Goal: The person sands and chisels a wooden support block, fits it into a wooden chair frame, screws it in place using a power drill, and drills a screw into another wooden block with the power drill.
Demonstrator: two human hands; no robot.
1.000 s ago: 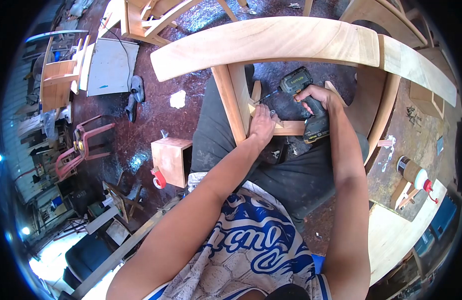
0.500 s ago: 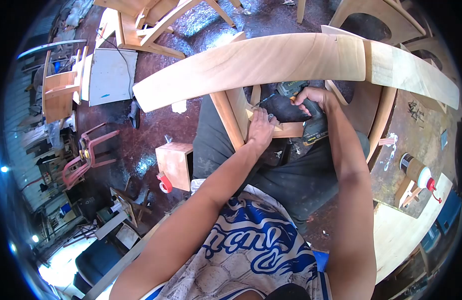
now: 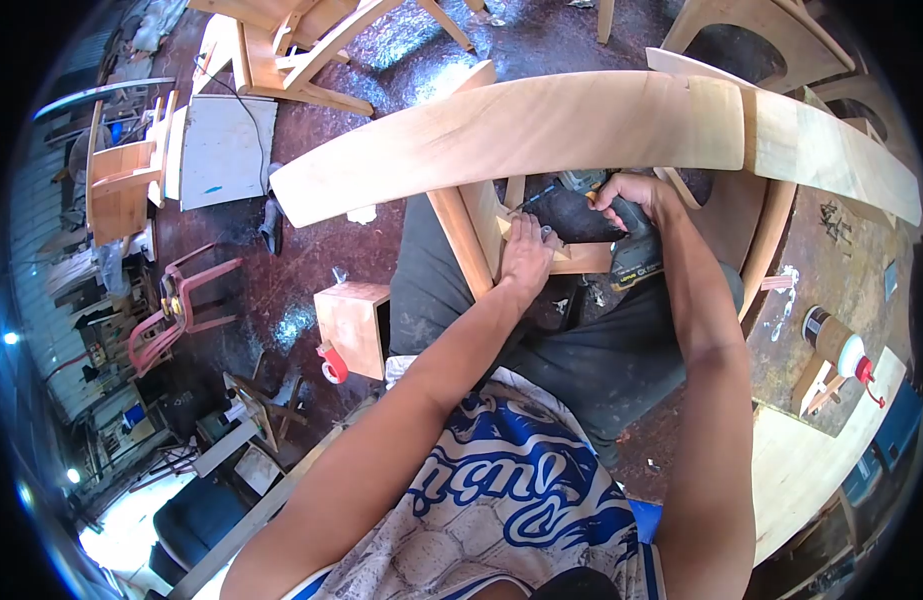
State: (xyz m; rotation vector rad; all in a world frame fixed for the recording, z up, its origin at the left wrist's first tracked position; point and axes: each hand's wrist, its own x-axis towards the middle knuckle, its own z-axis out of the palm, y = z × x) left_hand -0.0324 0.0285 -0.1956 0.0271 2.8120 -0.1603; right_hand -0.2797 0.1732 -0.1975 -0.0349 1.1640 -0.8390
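Observation:
A cordless drill [image 3: 636, 258] is in my right hand [image 3: 631, 198], whose fingers wrap round its grip. Its thin bit [image 3: 534, 200] points left, the tip close to my left fingers. My left hand [image 3: 528, 252] presses a small light wooden block [image 3: 561, 256] into the inner corner of a wooden chair frame [image 3: 461, 238]; the fingers cover most of the block. Across the top of the frame runs a broad curved wooden board [image 3: 521, 125], which hides part of the drill's head. The frame rests between my legs.
On the workbench [image 3: 796, 250] at right are a glue bottle [image 3: 836, 340] with a red cap and a pile of screws [image 3: 834, 225]. A wooden box [image 3: 351, 320] with a red tape roll [image 3: 333, 365] stands at left. Other wooden chairs [image 3: 301, 65] and a pink plastic chair [image 3: 186, 310] stand around.
The chair frame and curved board have shifted slightly right, and the board now covers more of the drill's head. Both hands keep their holds, and the bit stays by my left fingers.

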